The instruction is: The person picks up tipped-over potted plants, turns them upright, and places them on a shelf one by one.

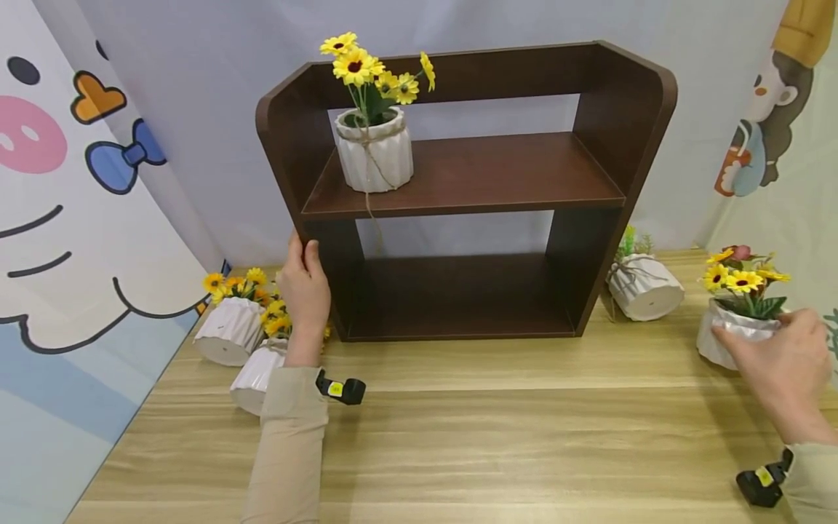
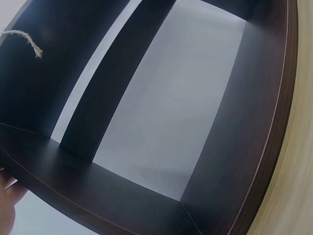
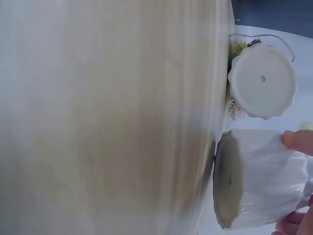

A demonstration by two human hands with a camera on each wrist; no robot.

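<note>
My left hand [image 1: 304, 291] rests against the outer left side of a dark brown two-tier wooden shelf [image 1: 458, 211], its fingers partly hidden by the side panel. In the left wrist view the hand [image 2: 7, 208] shows just outside that panel. On the right, my right hand [image 1: 788, 356] grips a white ribbed flowerpot [image 1: 716, 338] with yellow and dark red artificial flowers. The thumb is on one side of this pot, the fingers on the other. In the right wrist view the held pot [image 3: 266, 178] has its base close to the tabletop.
A potted yellow daisy [image 1: 373, 156] stands on the upper tier's left end, twine hanging from it. Two white pots of yellow flowers, one in back [image 1: 229, 331] and one nearer [image 1: 255, 378], lie tipped left of the shelf. Another tipped pot [image 1: 644, 287] lies at its right on the wooden table [image 1: 458, 437].
</note>
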